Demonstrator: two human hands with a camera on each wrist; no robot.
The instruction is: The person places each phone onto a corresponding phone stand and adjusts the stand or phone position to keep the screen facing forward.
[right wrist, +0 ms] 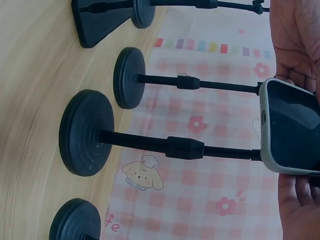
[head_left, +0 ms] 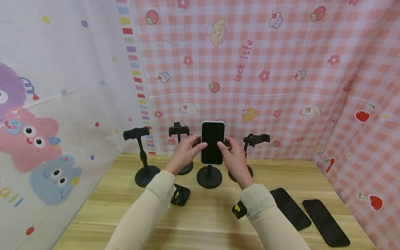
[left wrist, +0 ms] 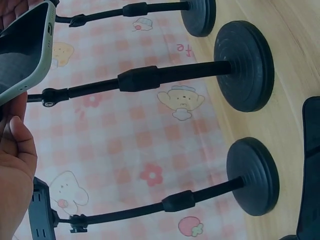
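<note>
Both hands hold a white-edged phone (head_left: 213, 152) upright with its dark screen facing me, at the top of a black phone stand (head_left: 209, 177). My left hand (head_left: 186, 151) grips the phone's left edge, thumb on the front and fingers behind. On the opposite edge, my right hand (head_left: 234, 158) grips it the same way. In the right wrist view the phone (right wrist: 292, 130) overlaps the top of the stand's pole (right wrist: 185, 148). The stand's holder is mostly hidden behind the phone and fingers.
Black stands flank the middle one: a far-left stand (head_left: 147, 176), another beside my left hand (head_left: 179, 131), and one behind my right hand (head_left: 259, 139). Two dark phones, one (head_left: 292, 210) and another (head_left: 326, 222), lie at the right. A dark phone (right wrist: 100, 22) lies front left.
</note>
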